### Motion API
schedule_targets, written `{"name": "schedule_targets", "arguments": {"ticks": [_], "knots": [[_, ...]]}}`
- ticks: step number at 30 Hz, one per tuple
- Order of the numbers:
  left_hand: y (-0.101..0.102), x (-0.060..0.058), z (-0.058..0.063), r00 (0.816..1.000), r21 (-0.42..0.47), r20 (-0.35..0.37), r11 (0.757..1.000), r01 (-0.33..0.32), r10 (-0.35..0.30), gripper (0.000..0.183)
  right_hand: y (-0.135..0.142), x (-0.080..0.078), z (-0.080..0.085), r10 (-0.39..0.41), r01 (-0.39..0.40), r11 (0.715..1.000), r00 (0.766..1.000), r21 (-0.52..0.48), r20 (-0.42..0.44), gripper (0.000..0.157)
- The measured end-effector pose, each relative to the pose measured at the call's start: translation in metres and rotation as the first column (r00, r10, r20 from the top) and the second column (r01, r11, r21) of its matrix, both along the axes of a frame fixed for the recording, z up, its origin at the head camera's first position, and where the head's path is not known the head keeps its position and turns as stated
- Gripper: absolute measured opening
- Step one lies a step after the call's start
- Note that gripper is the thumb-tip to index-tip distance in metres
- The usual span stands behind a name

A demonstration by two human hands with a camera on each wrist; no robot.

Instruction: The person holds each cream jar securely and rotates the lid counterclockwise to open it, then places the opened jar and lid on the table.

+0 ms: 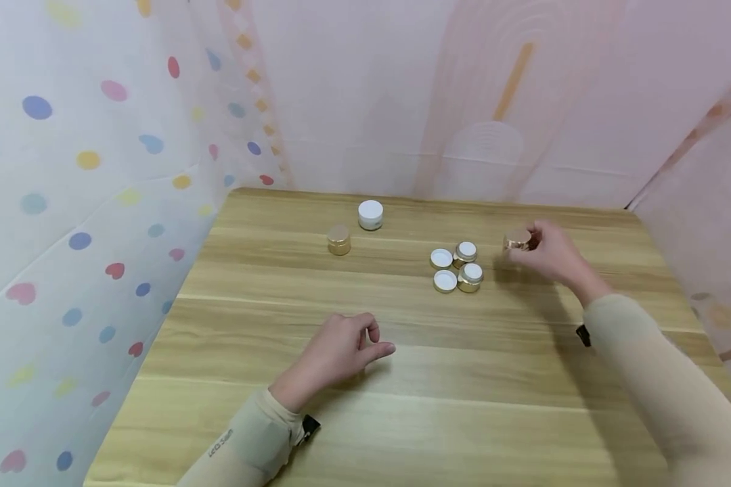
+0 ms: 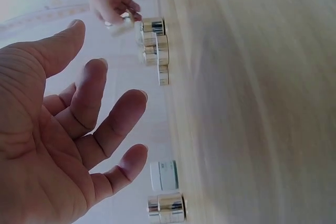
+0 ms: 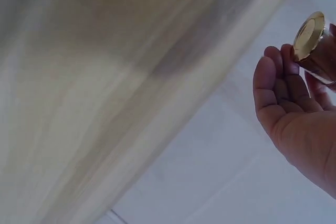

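Observation:
My right hand [image 1: 551,253] grips a small gold jar [image 1: 517,239] between thumb and fingers, raised off the tabletop at the right. Its shiny gold base [image 3: 310,36] shows in the right wrist view. Just left of it stand two gold jars with their white tops exposed, a rear jar [image 1: 466,253] and a front jar [image 1: 470,277]. Beside them lie two lids with white insides, one farther back [image 1: 441,258] and one nearer [image 1: 445,281]. My left hand [image 1: 338,348] hovers over the near middle of the table, fingers loosely bent around nothing.
A gold-capped jar [image 1: 339,240] stands left of centre on the wooden table [image 1: 250,352]. Behind it, a white-lidded jar [image 1: 371,215] sits near the back edge. Patterned curtains [image 1: 353,88] hang along the table's back and left side.

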State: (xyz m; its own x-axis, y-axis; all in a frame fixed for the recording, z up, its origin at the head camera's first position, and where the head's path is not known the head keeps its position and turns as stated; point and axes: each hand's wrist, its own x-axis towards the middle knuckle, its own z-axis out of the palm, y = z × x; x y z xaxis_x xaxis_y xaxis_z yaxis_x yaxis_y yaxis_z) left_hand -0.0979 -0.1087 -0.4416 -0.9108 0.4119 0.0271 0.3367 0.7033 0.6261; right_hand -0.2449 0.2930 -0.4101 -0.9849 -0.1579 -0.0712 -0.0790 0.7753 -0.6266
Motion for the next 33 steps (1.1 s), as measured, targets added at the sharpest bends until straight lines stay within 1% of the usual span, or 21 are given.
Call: {"name": "schedule_targets", "arguments": {"ticks": [2, 3, 5, 7, 8, 9, 10, 12, 14, 15, 16, 19, 22, 24, 27, 29, 30, 33], "knots": [[0.001, -0.002, 0.001, 1.000, 0.016, -0.012, 1.000, -0.002, 0.002, 0.027, -0.008, 0.018, 0.006, 0.028, -0.028, 0.999, 1.000, -0.030, -0.007, 0.062], [0.002, -0.003, 0.002, 1.000, 0.027, -0.022, 1.000, -0.004, 0.004, 0.025, -0.016, 0.026, 0.009, 0.045, -0.046, 0.998, 0.999, -0.040, -0.018, 0.061], [0.005, -0.006, 0.004, 0.999, 0.061, -0.049, 0.998, -0.004, 0.007, 0.022, -0.035, 0.042, 0.012, 0.103, -0.107, 0.990, 0.994, -0.092, -0.044, 0.054], [0.010, -0.010, 0.008, 0.997, 0.098, -0.082, 0.995, -0.007, 0.015, 0.027, -0.061, 0.055, 0.012, 0.185, -0.195, 0.971, 0.979, -0.140, -0.083, 0.040], [0.013, -0.012, 0.010, 0.995, 0.111, -0.097, 0.994, -0.011, 0.021, 0.033, -0.073, 0.061, 0.011, 0.230, -0.246, 0.957, 0.966, -0.155, -0.115, 0.033], [0.015, -0.014, 0.012, 0.994, 0.126, -0.110, 0.992, -0.013, 0.027, 0.039, -0.086, 0.066, 0.008, 0.279, -0.302, 0.940, 0.948, -0.156, -0.152, 0.029], [0.017, -0.016, 0.015, 0.993, 0.142, -0.114, 0.990, -0.017, 0.034, 0.044, -0.097, 0.071, 0.005, 0.328, -0.357, 0.922, 0.925, -0.148, -0.191, 0.029], [0.021, -0.021, 0.020, 0.992, 0.164, -0.117, 0.986, -0.029, 0.049, 0.053, -0.119, 0.079, 0.001, 0.396, -0.430, 0.899, 0.879, -0.083, -0.266, 0.031], [0.024, -0.025, 0.022, 0.992, 0.191, -0.116, 0.981, -0.031, 0.054, 0.055, -0.135, 0.085, -0.002, 0.432, -0.458, 0.889, 0.838, 0.000, -0.332, 0.033], [0.025, -0.027, 0.023, 0.992, 0.206, -0.114, 0.978, -0.025, 0.049, 0.052, -0.142, 0.087, -0.003, 0.439, -0.457, 0.889, 0.825, 0.037, -0.356, 0.034], [0.025, -0.029, 0.023, 0.993, 0.217, -0.113, 0.976, -0.017, 0.042, 0.047, -0.147, 0.089, -0.004, 0.439, -0.448, 0.891, 0.817, 0.067, -0.374, 0.034], [0.026, -0.032, 0.023, 0.991, 0.233, -0.132, 0.972, 0.012, 0.019, 0.031, -0.157, 0.091, -0.007, 0.426, -0.420, 0.901, 0.810, 0.110, -0.404, 0.035], [0.026, -0.035, 0.021, 0.988, 0.237, -0.154, 0.971, 0.035, 0.002, 0.018, -0.158, 0.091, -0.009, 0.419, -0.424, 0.902, 0.819, 0.077, -0.393, 0.034], [0.025, -0.036, 0.021, 0.986, 0.242, -0.165, 0.969, 0.043, -0.002, 0.017, -0.157, 0.091, -0.011, 0.433, -0.459, 0.888, 0.831, 0.011, -0.349, 0.031], [0.024, -0.037, 0.020, 0.985, 0.240, -0.173, 0.969, 0.060, -0.018, 0.018, -0.153, 0.090, -0.013, 0.468, -0.503, 0.857, 0.851, -0.112, -0.240, 0.024], [0.022, -0.037, 0.019, 0.984, 0.213, -0.173, 0.973, 0.084, -0.047, 0.022, -0.150, 0.090, -0.015, 0.498, -0.525, 0.834, 0.849, -0.171, -0.179, 0.020], [0.022, -0.037, 0.019, 0.981, 0.186, -0.179, 0.977, 0.103, -0.069, 0.025, -0.150, 0.091, -0.016, 0.510, -0.534, 0.825, 0.845, -0.186, -0.162, 0.018], [0.021, -0.037, 0.017, 0.973, 0.059, -0.181, 0.986, 0.155, -0.142, 0.033, -0.150, 0.091, -0.019, 0.540, -0.565, 0.805, 0.824, -0.182, -0.171, 0.018]]}}
